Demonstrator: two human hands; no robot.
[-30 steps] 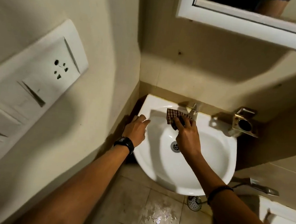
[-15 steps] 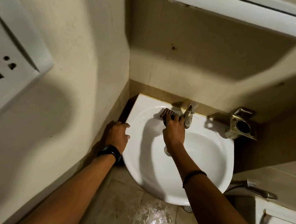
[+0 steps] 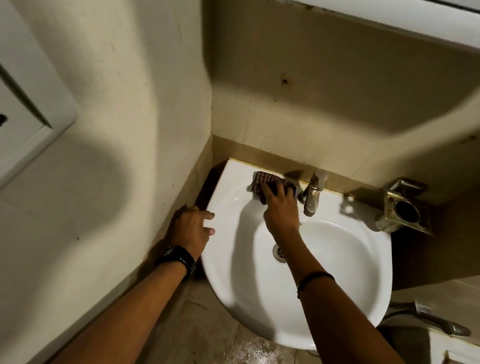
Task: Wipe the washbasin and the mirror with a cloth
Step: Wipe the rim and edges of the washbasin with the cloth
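A white washbasin is fixed to the back wall in the corner. My right hand presses a dark checked cloth onto the basin's back left rim, just left of the metal tap. My left hand rests on the basin's left edge, fingers spread, a black watch on the wrist. Only the white lower frame of the mirror shows at the top; its glass is out of view.
A metal holder is mounted on the wall right of the basin. A white socket plate sits on the left wall. A wet patch shines on the floor tiles below the basin. A white fixture with a metal lever stands lower right.
My right hand has slid the cloth left along the back rim, away from the tap. The left hand has shifted lower down the basin's left edge. The view has tilted down, losing the mirror glass.
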